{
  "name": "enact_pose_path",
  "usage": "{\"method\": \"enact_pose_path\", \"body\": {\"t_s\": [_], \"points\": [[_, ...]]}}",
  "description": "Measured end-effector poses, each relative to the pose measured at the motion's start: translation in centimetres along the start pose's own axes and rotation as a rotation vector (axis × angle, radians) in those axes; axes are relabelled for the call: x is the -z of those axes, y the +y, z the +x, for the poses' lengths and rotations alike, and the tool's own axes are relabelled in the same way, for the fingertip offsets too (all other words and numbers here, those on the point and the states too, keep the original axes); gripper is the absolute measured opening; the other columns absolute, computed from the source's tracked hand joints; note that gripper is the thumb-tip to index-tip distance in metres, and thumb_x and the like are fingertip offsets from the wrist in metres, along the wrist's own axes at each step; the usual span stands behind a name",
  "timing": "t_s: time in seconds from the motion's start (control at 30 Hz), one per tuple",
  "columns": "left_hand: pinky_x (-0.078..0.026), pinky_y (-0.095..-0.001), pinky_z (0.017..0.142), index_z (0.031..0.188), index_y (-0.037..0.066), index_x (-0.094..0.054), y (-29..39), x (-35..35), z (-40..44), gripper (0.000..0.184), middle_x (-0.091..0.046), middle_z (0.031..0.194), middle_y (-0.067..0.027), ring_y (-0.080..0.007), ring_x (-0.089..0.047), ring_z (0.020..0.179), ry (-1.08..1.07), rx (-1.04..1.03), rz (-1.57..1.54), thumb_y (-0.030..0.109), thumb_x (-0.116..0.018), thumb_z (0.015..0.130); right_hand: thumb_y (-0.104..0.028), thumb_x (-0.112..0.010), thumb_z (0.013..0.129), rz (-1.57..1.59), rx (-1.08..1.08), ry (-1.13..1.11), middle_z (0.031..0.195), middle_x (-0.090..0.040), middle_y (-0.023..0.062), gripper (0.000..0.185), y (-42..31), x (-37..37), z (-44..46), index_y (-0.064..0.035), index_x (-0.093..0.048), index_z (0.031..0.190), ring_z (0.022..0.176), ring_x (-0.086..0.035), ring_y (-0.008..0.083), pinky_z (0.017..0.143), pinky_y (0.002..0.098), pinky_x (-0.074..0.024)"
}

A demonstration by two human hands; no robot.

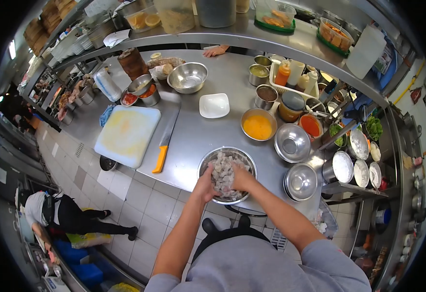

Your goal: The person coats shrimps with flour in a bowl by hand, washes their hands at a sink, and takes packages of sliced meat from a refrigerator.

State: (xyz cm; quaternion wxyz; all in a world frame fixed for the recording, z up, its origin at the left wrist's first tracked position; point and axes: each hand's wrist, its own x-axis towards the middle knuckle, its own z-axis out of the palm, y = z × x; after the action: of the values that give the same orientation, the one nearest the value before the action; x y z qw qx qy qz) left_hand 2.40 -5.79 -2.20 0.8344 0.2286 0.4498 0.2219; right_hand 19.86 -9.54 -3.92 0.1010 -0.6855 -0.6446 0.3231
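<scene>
A steel bowl (254, 168) at the table's front edge holds a heap of pale grey, chunky pieces (223, 170) that look like raw shrimp. My left hand (206, 186) is at the heap's left side, inside the bowl, its fingers curved against the pieces. From the right, my right hand (242, 177) reaches in, its fingertips sunk in the heap and partly hidden. Left of the bowl lies a knife with an orange handle (160, 159), beside a stained white cutting board (127, 135). A white square dish (214, 105) sits behind the bowl.
Right of the bowl are a bowl of orange liquid (257, 127), steel bowls (301, 181) and sauce bottles (283, 73). An overhead shelf (193, 39) crosses the back. A co-worker's hand (216, 51) rests at the table's far edge; another person (67, 214) bends at lower left.
</scene>
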Motion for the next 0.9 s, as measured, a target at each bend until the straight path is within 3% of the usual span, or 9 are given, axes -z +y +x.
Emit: {"method": "enact_pose_path", "body": {"t_s": [0.07,0.1,0.2,0.33,0.4,0.57,0.8,0.87,0.9], "points": [[-0.033,-0.0662,0.101,0.142,0.011,-0.042,-1.2,0.8,1.6,0.059,-0.049,0.141,-0.0095,-0.0302,-0.048,0.128,-0.154,-0.050,-0.086,0.052,-0.043,0.099,-0.038,-0.093,0.051,0.170,-0.091,0.008,0.139,-0.043,0.0309,0.122,-0.2,-1.3,0.2,0.0003,-0.027,0.147,0.125,-0.048,0.0417,0.106,0.0400,-0.0410],[-0.036,-0.0580,0.105,0.142,0.011,-0.043,-0.8,0.1,1.2,0.056,-0.052,0.140,-0.0102,-0.0268,-0.048,0.130,-0.114,-0.029,-0.081,0.049,-0.034,0.103,-0.034,-0.091,0.056,0.259,-0.076,0.025,0.137,-0.047,0.0284,0.112,-0.3,-1.1,0.3,0.0007,-0.031,0.144,0.126,-0.049,0.0385,0.106,0.0393,-0.0415],[-0.039,-0.0506,0.105,0.141,0.010,-0.043,-1.6,0.1,2.0,0.054,-0.052,0.138,-0.0102,-0.0267,-0.050,0.128,-0.114,-0.102,-0.144,0.047,-0.035,0.103,-0.025,-0.087,0.062,0.549,0.028,0.042,0.135,-0.051,0.0245,0.102,-0.1,-0.3,-0.5,0.0007,-0.033,0.144,0.126,-0.051,0.0342,0.105,0.0378,-0.0413],[-0.038,-0.0480,0.107,0.139,0.008,-0.044,-2.0,-0.3,0.7,0.052,-0.053,0.138,-0.0106,-0.0274,-0.050,0.127,-0.125,-0.216,-0.232,0.044,-0.038,0.103,-0.014,-0.080,0.067,0.564,-0.004,0.014,0.136,-0.052,0.0216,0.089,0.6,0.1,-0.3,0.0018,-0.036,0.143,0.126,-0.051,0.0317,0.106,0.0362,-0.0397],[-0.041,-0.0418,0.104,0.136,0.005,-0.046,-0.7,-1.3,-1.4,0.049,-0.054,0.134,-0.0112,-0.0267,-0.053,0.123,-0.109,-0.287,-0.291,0.039,-0.045,0.101,-0.006,-0.072,0.069,0.676,0.017,0.098,0.135,-0.053,0.0203,0.077,0.8,0.4,0.2,0.0026,-0.042,0.140,0.125,-0.051,0.0295,0.106,0.0340,-0.0394],[-0.043,-0.0391,0.101,0.122,0.002,-0.055,2.2,-3.6,-4.5,0.036,-0.060,0.120,-0.0127,-0.0230,-0.057,0.113,-0.125,-0.407,-0.176,0.030,-0.044,0.102,-0.005,-0.066,0.075,0.536,0.124,0.184,0.124,-0.061,0.0225,0.055,1.0,1.7,2.7,0.0007,-0.055,0.129,0.120,-0.056,0.0325,0.102,0.0371,-0.0430],[-0.040,-0.0403,0.103,0.117,0.002,-0.060,1.9,-2.4,-4.8,0.042,-0.061,0.121,-0.0127,-0.0251,-0.055,0.115,-0.064,-0.391,0.044,0.038,-0.043,0.102,-0.007,-0.065,0.076,0.600,0.043,-0.034,0.127,-0.058,0.0235,0.052,-1.8,6.3,0.4,-0.0031,-0.055,0.128,0.116,-0.057,0.0346,0.100,0.0401,-0.0441],[-0.040,-0.0406,0.101,0.117,0.003,-0.060,1.9,-2.0,-4.7,0.042,-0.061,0.120,-0.0125,-0.0244,-0.055,0.114,-0.031,-0.273,0.158,0.038,-0.045,0.101,-0.011,-0.067,0.075,0.270,0.206,0.007,0.128,-0.057,0.0239,0.059,-0.2,5.3,1.3,-0.0045,-0.052,0.131,0.117,-0.056,0.0368,0.101,0.0413,-0.0439],[-0.040,-0.0406,0.101,0.117,0.003,-0.060,1.9,-1.9,-4.6,0.042,-0.061,0.120,-0.0125,-0.0244,-0.055,0.114,-0.031,-0.272,0.158,0.038,-0.045,0.101,-0.011,-0.067,0.075,0.270,0.206,0.006,0.128,-0.057,0.0239,0.059,-0.7,6.3,0.6,-0.0045,-0.052,0.131,0.117,-0.056,0.0368,0.101,0.0413,-0.0439]]}}
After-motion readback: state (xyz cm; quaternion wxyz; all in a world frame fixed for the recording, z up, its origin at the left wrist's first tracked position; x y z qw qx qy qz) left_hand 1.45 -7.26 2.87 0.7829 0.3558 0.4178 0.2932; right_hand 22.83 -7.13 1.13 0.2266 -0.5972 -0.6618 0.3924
